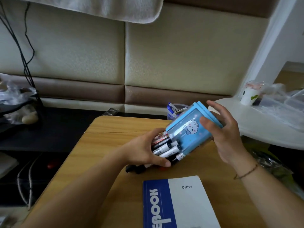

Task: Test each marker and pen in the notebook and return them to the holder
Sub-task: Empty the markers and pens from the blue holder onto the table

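One blue holder (189, 130), tipped on its side. At least five markers (166, 148) stick out of its mouth; the bundle is partly hidden, so the exact number is unclear. One notebook (179, 203) lies near. One blue pen (170, 108) stands far behind. One white cup (247, 95) sits far right. Two hands: left hand (144, 150), right hand (225, 129).

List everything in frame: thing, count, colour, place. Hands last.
holder: one, light blue, tipped over above the table, in the right hand
markers: a bundle, count unclear, black and white, sliding from the holder into the left hand
notebook: one, blue and white, closed, near table edge
table: one, wooden
blue marker: one, in a clear container behind the holder
paper cup: one, white, side table at right
left hand: grips the markers
right hand: holds the holder
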